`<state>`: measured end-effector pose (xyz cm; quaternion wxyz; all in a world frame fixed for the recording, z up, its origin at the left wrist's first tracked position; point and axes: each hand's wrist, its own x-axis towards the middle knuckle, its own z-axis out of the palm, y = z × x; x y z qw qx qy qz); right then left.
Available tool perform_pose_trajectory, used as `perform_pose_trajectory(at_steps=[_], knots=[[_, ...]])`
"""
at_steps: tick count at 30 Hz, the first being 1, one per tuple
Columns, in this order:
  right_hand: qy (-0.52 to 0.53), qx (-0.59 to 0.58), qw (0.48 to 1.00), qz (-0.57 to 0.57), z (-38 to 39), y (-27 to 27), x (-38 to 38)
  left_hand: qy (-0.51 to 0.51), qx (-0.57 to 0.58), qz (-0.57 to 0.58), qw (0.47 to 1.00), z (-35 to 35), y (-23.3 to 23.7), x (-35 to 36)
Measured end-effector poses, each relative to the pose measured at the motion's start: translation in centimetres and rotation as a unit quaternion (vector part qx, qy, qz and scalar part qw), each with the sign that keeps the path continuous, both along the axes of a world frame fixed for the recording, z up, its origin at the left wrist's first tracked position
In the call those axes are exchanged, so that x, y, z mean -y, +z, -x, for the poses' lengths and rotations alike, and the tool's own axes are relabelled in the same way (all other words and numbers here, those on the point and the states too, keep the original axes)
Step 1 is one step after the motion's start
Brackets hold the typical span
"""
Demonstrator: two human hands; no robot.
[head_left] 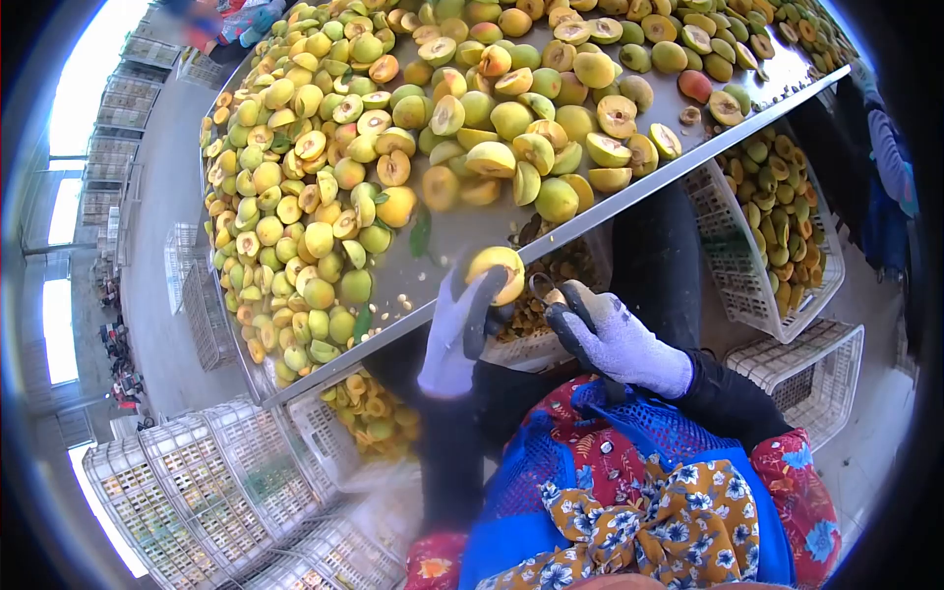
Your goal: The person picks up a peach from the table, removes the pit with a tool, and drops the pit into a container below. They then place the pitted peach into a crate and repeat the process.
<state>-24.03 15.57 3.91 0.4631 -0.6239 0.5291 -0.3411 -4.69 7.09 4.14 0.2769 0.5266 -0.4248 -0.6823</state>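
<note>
My left hand (pixel 456 329), in a pale glove with dark fingers, is closed around a yellow peach half (pixel 503 264) at the table's front edge. Its cut face points toward my right hand. In the same kind of glove, my right hand (pixel 621 342) grips a small pitting tool (pixel 540 284) with a curved metal loop at its tip. Most of the tool's handle is hidden by the fingers. The loop is just right of the peach half, apart from it. Many halved peaches (pixel 492 157) are heaped on the metal table (pixel 393 280), some with pits showing.
Below the table edge, a crate (pixel 536 349) holds dark scraps. Another crate (pixel 733 231) at right is full of peach halves. White crates (pixel 197 472) are stacked at lower left. A co-worker's sleeve (pixel 890 157) shows at far right; another person (pixel 236 20) is at top left.
</note>
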Motion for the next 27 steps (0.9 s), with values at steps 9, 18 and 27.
perform_pose_trajectory(at_steps=[9, 18, 27], knots=[[0.081, -0.124, 0.986, 0.072, -1.7, -1.5, -2.2, 0.079, -0.085, 0.031, 0.993, 1.4, -1.5, -4.4], [0.151, -0.017, 0.986, -0.062, -1.4, 0.7, -1.2, 0.117, 0.154, 0.28, 0.94, 3.0, -1.7, -7.3], [0.1, -0.132, 0.976, 0.139, -1.3, -1.3, -3.2, 0.094, 0.125, 0.236, 0.959, 3.3, -1.0, -7.5]])
